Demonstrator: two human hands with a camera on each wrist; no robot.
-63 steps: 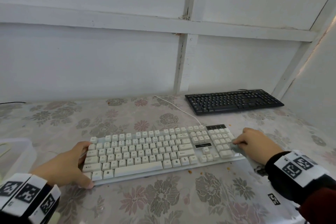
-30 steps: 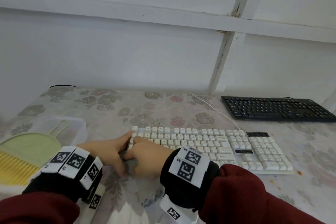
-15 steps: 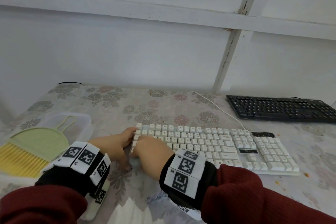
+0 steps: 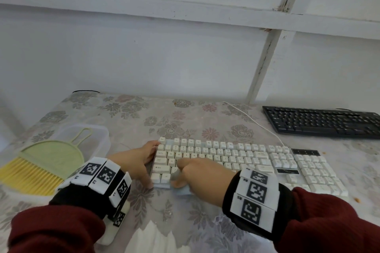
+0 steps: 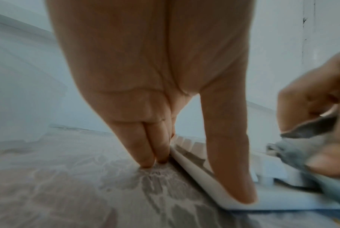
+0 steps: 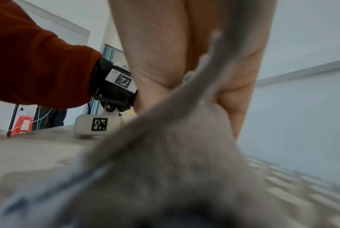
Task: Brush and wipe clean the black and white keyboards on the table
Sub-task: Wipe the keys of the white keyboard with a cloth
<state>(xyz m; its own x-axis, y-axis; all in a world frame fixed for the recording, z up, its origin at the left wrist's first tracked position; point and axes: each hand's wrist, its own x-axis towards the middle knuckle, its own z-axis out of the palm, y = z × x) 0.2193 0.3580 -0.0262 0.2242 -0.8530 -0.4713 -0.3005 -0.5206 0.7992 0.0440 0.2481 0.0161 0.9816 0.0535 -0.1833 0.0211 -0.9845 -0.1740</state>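
The white keyboard [image 4: 246, 158] lies across the middle of the floral table. My left hand [image 4: 151, 163] braces its left end. In the left wrist view its straight fingers [image 5: 145, 154] stand on the table beside the keyboard's edge [image 5: 194, 171], and the thumb presses the front corner. My right hand [image 4: 177, 174] grips a bunched grey-blue cloth [image 4: 182, 190] and presses it on the lower-left keys. That cloth [image 6: 174, 162] fills the right wrist view. The black keyboard [image 4: 322, 121] sits apart at the far right, with no hand on it.
A clear plastic box [image 4: 86, 135] at the left holds a green dustpan [image 4: 51, 158] and a yellow-bristled brush [image 4: 26, 178]. The white cable [image 4: 250, 119] runs back toward the wall. Small crumbs [image 4: 356, 199] lie near the white keyboard's right end.
My right hand, at the number-pad end two seconds ago, is now at the left end and has shifted slightly right over the lower-left keys. My left hand stays at the left end.
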